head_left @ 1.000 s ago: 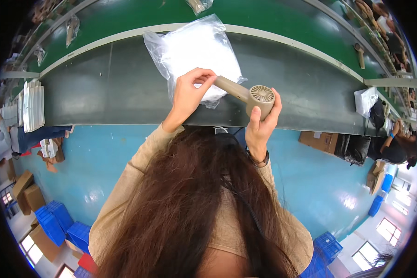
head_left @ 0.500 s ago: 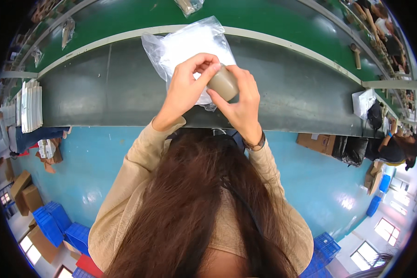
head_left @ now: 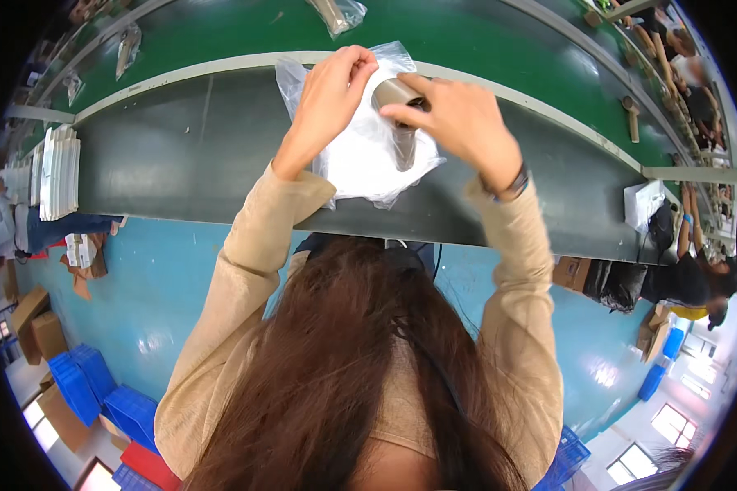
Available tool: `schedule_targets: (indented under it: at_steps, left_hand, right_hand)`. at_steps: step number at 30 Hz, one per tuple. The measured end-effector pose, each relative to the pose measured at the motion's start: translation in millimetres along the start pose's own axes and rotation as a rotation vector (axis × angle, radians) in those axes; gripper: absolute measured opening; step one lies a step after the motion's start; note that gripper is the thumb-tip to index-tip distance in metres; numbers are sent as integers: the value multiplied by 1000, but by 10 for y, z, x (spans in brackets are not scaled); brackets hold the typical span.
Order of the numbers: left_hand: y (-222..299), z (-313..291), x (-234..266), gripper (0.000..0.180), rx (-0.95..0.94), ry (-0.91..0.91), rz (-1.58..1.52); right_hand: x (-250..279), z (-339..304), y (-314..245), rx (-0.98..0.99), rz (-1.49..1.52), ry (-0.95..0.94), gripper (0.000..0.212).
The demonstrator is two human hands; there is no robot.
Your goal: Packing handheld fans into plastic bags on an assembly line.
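Note:
A taupe, rounded barrel with a handle, shaped like a hair dryer, lies over a clear plastic bag with white wrapping on the dark bench. My right hand comes from the right, its thumb and fingers around the end of the barrel. The handle points toward me and looks veiled by plastic. My left hand is at the bag's far left, its thumb and fingertips pinched together beside the barrel. Whatever is between those fingertips is too small to make out.
Beyond a pale rail runs a green belt carrying a bagged item and a taupe handled piece. Stacked white flat pieces stand at the bench's left end. A white bag is at the right end, near another person.
My right hand has moved right and turned over the barrel. My left hand has gone farther away, apart from the right. The handle now shows, and the bag has shifted and spread toward the right.

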State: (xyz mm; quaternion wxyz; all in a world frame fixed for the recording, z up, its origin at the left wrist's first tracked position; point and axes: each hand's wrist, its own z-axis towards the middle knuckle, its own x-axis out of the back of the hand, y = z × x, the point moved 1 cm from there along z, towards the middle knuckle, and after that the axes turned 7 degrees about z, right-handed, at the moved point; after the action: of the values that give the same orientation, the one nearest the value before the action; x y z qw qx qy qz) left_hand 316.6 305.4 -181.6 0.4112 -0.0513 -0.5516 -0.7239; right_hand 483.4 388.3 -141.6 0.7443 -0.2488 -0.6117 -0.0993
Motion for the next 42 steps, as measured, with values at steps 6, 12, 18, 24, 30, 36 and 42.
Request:
schedule_targets:
  at_steps: [6, 12, 18, 24, 30, 36, 42]
  left_hand:
    - [-308, 261, -341, 12, -61, 48, 92]
    - [-527, 262, -498, 17, -83, 11, 161]
    - [-405, 278, -440, 17, 57, -325, -57]
    - [-114, 473, -384, 19, 22, -639, -486]
    - [2, 364, -403, 25, -83, 7, -375]
    - [77, -924, -500, 20, -139, -492, 211]
    - [36, -978, -742, 26, -268, -177, 431]
  right_hand:
    - [7, 379, 541, 253, -24, -195, 48]
    - [-292, 305, 726, 443, 635, -273, 29]
    - [-464, 12, 632, 115, 1297, -73, 10]
    - [-634, -61, 477, 14, 1302, 368, 18]
    - [-331, 358, 950, -270, 1371, 871, 24]
    - [-301, 1270, 3018, -340, 587, 681, 33]
    - [-744, 1743, 4544, -227, 284, 680, 37]
